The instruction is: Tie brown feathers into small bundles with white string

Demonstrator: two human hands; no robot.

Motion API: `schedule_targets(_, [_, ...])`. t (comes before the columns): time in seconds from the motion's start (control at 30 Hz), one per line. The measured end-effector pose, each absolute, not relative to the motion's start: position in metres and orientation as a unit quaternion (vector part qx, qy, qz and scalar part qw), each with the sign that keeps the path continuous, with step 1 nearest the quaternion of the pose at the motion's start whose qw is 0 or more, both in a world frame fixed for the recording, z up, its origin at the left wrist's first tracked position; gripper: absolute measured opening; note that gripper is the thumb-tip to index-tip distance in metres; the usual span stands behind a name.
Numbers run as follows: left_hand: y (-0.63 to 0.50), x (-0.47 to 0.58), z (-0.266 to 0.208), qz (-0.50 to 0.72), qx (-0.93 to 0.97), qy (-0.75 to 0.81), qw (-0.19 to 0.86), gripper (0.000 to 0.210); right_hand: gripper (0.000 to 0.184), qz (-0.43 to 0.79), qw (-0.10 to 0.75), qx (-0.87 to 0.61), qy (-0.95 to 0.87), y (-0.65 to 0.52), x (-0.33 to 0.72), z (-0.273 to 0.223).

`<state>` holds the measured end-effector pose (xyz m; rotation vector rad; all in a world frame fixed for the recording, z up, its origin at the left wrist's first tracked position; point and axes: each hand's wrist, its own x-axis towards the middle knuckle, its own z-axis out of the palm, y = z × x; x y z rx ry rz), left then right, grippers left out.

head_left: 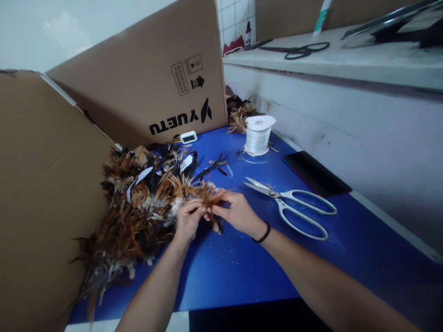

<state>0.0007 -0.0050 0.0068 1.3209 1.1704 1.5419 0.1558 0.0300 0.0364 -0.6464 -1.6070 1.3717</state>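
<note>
Over the blue table, my left hand and my right hand meet, both closed on a small bunch of brown feathers. Fingertips of the two hands nearly touch around it, and the pinched part is hidden. The lower end of the bunch hangs below the fingers. To the left of my left hand lies a big heap of brown, black and grey feathers. White-handled scissors lie with blades apart, just right of my right hand. Behind them stands a spool of white ribbon.
Cardboard sheets wall off the left and back of the blue table. A black phone lies along the right edge. A small white digital device sits at the back. Above, a shelf holds dark scissors and a marker.
</note>
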Motion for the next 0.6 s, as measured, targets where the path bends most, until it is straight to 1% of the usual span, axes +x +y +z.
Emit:
schedule_targets(0.2, [-0.002, -0.010, -0.005, 0.598, 0.532, 0.456, 0.388, 0.013, 0.011, 0.519, 0.473, -0.238, -0.671, 0.032, 0.155, 0.033])
schedule_targets(0.33, [-0.003, -0.011, -0.006, 0.587, 0.523, 0.464, 0.408, 0.019, 0.012, 0.510, 0.471, -0.229, -0.683, 0.032, 0.156, 0.034])
schedule_targets(0.5, [-0.005, -0.004, 0.006, 0.617, 0.462, 0.447, 0.452, 0.021, 0.002, 0.496, 0.433, -0.283, -0.698, 0.038, 0.166, 0.039])
schedule_targets(0.6, [-0.002, -0.003, 0.012, 0.666, 0.400, 0.422, 0.468, 0.023, 0.003, 0.447, 0.380, -0.333, -0.738, 0.045, 0.174, 0.038])
